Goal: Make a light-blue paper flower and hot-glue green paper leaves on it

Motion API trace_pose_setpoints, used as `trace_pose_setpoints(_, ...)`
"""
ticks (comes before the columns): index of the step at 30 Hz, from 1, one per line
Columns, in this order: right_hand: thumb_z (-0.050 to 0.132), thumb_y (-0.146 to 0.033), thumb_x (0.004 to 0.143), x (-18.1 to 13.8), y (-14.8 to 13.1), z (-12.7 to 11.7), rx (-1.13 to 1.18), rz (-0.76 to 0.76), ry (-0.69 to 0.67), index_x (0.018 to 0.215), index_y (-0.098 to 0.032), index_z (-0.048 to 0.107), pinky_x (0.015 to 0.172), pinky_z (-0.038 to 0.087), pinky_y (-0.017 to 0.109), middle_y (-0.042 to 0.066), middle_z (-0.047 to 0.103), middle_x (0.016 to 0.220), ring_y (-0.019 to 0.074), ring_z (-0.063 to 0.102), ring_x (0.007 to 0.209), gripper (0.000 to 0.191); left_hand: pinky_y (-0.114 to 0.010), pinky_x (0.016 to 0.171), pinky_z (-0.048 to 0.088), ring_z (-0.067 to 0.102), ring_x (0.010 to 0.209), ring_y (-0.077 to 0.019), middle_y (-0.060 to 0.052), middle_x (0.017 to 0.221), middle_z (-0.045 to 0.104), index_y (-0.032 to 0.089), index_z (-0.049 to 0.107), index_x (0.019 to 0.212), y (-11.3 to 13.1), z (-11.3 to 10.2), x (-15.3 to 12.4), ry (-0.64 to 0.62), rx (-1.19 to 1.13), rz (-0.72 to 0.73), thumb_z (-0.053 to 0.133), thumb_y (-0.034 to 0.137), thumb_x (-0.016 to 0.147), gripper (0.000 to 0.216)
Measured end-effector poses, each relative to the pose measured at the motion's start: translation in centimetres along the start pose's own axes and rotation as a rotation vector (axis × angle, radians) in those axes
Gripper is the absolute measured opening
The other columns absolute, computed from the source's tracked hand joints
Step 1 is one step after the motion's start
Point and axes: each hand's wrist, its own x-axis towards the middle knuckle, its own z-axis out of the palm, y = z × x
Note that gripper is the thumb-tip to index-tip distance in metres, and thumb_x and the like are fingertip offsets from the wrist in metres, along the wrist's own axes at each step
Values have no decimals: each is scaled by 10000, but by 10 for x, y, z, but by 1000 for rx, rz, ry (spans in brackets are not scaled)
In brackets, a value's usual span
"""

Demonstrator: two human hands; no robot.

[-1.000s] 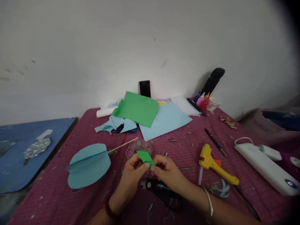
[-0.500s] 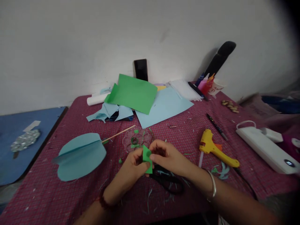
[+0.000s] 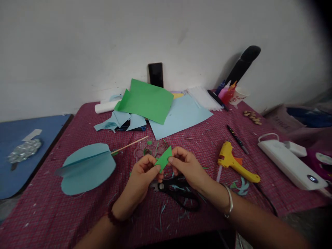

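A small piece of green paper [image 3: 163, 160] is pinched between both hands above the table, slanting up to the right. My left hand [image 3: 144, 174] grips its lower left end between thumb and fingers. At its right edge, my right hand [image 3: 188, 167] pinches it the same way. Black-handled scissors [image 3: 178, 195] lie just below the hands among thin paper scraps. Behind the hands sits a clear flower-shaped tray [image 3: 140, 149], partly hidden by them. To the left rests a light blue folded paper shape [image 3: 88, 169] with a thin wooden stick [image 3: 129, 144] at its right end.
A yellow glue gun [image 3: 233, 164], a black marker [image 3: 237, 139] and a white power strip [image 3: 290, 162] lie on the right. Toward the wall are a green sheet [image 3: 147, 100], a light blue sheet [image 3: 181, 116], white glue sticks [image 3: 203, 98] and a leaning phone [image 3: 156, 74].
The green paper has turned from nearly upright to a slant and risen slightly. Both hands have shifted with it, uncovering more of the scissors. The whole view has moved a little.
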Motion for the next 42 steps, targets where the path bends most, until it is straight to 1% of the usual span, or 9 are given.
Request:
trace_pose_setpoints(4,650,-313,740,-3,-2,2,17,49,-97,753,-196,511,459,329,203,-74,495,632,56,427,471,182,-165,455,434,517,449,-68,65,516,578,179,544,729,7,-3,-2,68,-24,101,759,271,690,237)
trace_pose_setpoints(8,668,-304,738,-4,-1,3,9,74,-141,821,-206,519,462,334,206,-79,502,631,63,439,478,197,-148,414,386,458,418,-50,77,503,539,178,548,726,5,-6,-2,54,7,112,726,254,728,193)
trace_pose_setpoints(13,659,-292,740,-4,-1,4,-3,101,-137,810,-213,526,469,348,208,-77,534,584,66,449,465,170,-153,412,385,455,409,-52,80,499,530,185,547,742,-3,-6,-3,-2,34,90,700,248,758,167)
trace_pose_setpoints(19,661,-272,725,-6,-2,4,43,106,-123,796,-208,527,462,361,203,-74,556,575,65,466,453,165,-185,420,439,521,476,-80,55,618,573,178,604,839,5,-2,-7,-40,-45,88,717,249,693,198)
trace_pose_setpoints(24,642,-246,718,-7,-4,7,38,106,-117,775,-207,530,460,367,203,-77,558,568,63,469,445,132,-155,407,392,471,425,-51,75,559,541,180,579,764,1,-4,-6,17,4,114,671,179,721,101)
trace_pose_setpoints(29,614,-198,708,-7,-5,8,60,94,-68,793,-202,552,461,365,189,-76,582,587,56,487,448,105,-156,454,417,508,455,-55,71,566,558,184,580,763,-4,-5,-8,46,26,162,655,157,747,81)
trace_pose_setpoints(36,630,-183,718,-9,0,7,186,96,-57,808,-200,586,476,393,180,-68,617,595,55,511,449,102,-165,420,404,507,431,-59,71,569,546,182,598,707,3,5,-9,94,-117,136,704,160,678,112)
trace_pose_setpoints(39,636,-175,724,-8,3,7,225,86,-66,810,-200,602,472,394,175,-67,619,600,52,512,446,96,-164,420,415,519,446,-59,66,591,545,183,628,708,3,7,-9,84,-189,118,725,158,668,108)
trace_pose_setpoints(42,634,-160,733,-8,5,5,256,45,-87,790,-195,622,472,390,167,-66,615,609,46,520,454,68,-163,436,431,535,483,-56,52,654,562,180,648,691,3,7,-10,54,-240,114,737,151,668,96)
